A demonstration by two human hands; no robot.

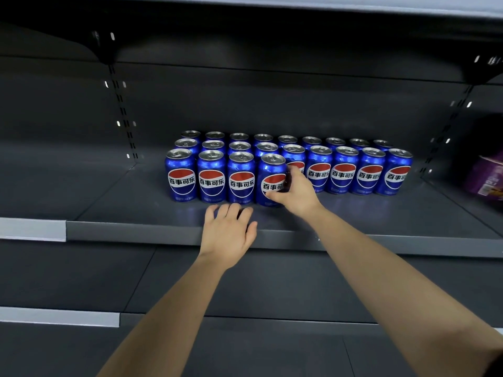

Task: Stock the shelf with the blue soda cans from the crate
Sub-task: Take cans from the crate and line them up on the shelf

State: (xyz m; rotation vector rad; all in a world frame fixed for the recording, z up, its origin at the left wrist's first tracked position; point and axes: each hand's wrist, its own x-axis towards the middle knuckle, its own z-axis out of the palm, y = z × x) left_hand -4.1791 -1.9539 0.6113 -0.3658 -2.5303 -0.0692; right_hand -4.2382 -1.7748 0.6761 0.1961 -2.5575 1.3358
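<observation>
head view | from above, facing forward-down | near shelf [114, 197]

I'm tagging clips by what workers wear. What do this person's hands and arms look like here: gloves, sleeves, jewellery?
Both the left hand and the right hand are bare: no gloves, rings or watch show. The forearms are uncovered to the frame's edge, no cuff in view. A dark sliver at the lower right corner might be clothing; too little shows to tell.

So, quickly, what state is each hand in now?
Left hand: open, at front edge of the dark grey metal shelf.
Right hand: gripping a blue cylindrical metal soda can.
</observation>
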